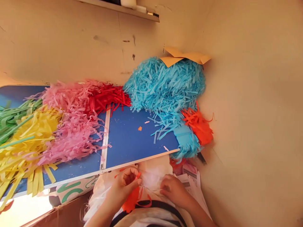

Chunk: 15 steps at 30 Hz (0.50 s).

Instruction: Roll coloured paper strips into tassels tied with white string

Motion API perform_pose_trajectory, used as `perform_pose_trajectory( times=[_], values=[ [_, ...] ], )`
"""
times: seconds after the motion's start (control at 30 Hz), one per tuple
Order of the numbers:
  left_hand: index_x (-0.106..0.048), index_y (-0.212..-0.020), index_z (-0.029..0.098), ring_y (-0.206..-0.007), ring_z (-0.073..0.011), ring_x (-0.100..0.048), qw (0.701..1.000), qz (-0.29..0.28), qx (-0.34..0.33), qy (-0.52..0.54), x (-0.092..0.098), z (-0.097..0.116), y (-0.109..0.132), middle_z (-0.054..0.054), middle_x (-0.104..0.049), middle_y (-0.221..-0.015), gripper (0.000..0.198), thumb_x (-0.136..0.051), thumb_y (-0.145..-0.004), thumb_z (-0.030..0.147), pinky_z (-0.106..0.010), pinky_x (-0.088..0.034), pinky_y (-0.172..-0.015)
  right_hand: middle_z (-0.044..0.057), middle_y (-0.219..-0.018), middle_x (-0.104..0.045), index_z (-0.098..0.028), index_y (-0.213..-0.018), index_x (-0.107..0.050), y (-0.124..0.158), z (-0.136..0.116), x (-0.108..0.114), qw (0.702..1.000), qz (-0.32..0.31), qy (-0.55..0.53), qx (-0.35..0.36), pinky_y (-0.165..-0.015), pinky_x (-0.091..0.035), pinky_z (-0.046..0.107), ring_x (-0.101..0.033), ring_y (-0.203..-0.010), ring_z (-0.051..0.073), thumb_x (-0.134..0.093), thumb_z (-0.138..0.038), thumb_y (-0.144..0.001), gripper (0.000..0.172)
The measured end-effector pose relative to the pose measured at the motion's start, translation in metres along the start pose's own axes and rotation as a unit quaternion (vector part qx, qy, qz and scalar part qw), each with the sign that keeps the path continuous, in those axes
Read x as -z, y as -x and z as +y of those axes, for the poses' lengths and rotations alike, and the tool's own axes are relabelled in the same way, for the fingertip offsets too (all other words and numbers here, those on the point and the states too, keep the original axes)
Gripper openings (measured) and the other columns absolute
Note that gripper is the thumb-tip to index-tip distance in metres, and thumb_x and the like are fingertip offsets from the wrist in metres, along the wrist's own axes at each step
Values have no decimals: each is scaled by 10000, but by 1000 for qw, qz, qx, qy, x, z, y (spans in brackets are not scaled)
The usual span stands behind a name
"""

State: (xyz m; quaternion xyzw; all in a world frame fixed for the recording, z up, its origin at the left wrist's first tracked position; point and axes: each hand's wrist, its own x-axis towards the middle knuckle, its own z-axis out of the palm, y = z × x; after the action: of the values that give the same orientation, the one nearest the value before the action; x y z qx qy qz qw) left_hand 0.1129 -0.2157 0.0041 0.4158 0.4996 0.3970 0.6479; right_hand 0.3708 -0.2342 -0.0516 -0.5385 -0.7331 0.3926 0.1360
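My left hand [125,183] is below the near edge of the blue table [127,142], fingers pinched on a fringed orange paper strip [132,198] that hangs down over my lap. My right hand [171,189] rests beside it on a white bundle [151,176] in my lap, fingers curled; what it grips is unclear. On the table lie heaps of fringed paper: blue [165,85], red [106,97], pink [71,126], yellow [23,142] and green [11,116].
An orange fringe heap [199,124] lies at the table's right end against the beige wall [255,110]. Tan paper sheets [184,56] top the blue heap. Printed papers [193,179] lie to my right. A shelf [123,8] runs above.
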Motion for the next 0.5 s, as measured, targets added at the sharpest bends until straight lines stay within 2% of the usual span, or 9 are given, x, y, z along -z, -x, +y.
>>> perform_pose_trajectory(
  times=[0.07,0.17,0.23,0.33,0.4,0.47,0.5],
  values=[
    [-558,-713,172,-630,-131,-558,1000,10,4,11,-2,1,-1,-5,-616,-696,341,-769,-700,440,-237,-449,-591,0,-762,-667,-198,-682,-699,-2,1,3,998,-1,-70,-5,-681,-398,239,-604,-758,171,-651,-93,-756,137],
    [-573,-657,169,-598,-123,-537,999,22,-9,-40,-5,7,-1,-2,-608,-661,311,-750,-713,419,-233,-433,-578,-16,-657,-663,-197,-706,-717,-6,-5,12,983,-4,-178,-34,-590,-380,221,-580,-631,154,-620,-169,-815,149],
    [-602,-626,173,-628,-140,-561,997,-10,-17,-78,-13,10,-3,-19,-628,-681,261,-732,-721,380,-240,-444,-591,-16,-651,-670,-192,-726,-726,-10,-15,17,974,-6,-224,-39,-573,-375,221,-570,-608,148,-626,-209,-823,140],
    [-672,-654,183,-807,-180,-616,990,-88,-11,-110,-33,6,-10,-60,-684,-849,150,-731,-702,312,-261,-481,-703,-23,-667,-665,-192,-759,-716,-16,-34,23,962,6,-273,-24,-564,-373,216,-548,-589,130,-697,-245,-775,58],
    [-686,-710,182,-754,-163,-611,984,-144,28,-103,-45,0,-16,-43,-681,-808,149,-740,-684,318,-248,-470,-671,-54,-593,-603,-199,-783,-678,-16,-39,32,934,18,-353,-48,-504,-339,199,-486,-508,103,-757,-284,-719,133],
    [-663,-716,177,-596,-127,-549,973,-172,52,-143,-47,-5,-21,8,-622,-648,169,-727,-684,330,-215,-406,-562,-78,-516,-523,-205,-746,-632,-9,-32,51,881,33,-465,-73,-440,-282,184,-385,-420,75,-792,-368,-681,237],
    [-650,-702,176,-559,-117,-517,966,-164,44,-195,-44,-7,-23,23,-596,-609,147,-703,-696,313,-206,-362,-530,-80,-502,-504,-210,-725,-621,-3,-25,66,852,56,-516,-72,-422,-267,180,-343,-394,64,-798,-408,-674,270]
  ],
)
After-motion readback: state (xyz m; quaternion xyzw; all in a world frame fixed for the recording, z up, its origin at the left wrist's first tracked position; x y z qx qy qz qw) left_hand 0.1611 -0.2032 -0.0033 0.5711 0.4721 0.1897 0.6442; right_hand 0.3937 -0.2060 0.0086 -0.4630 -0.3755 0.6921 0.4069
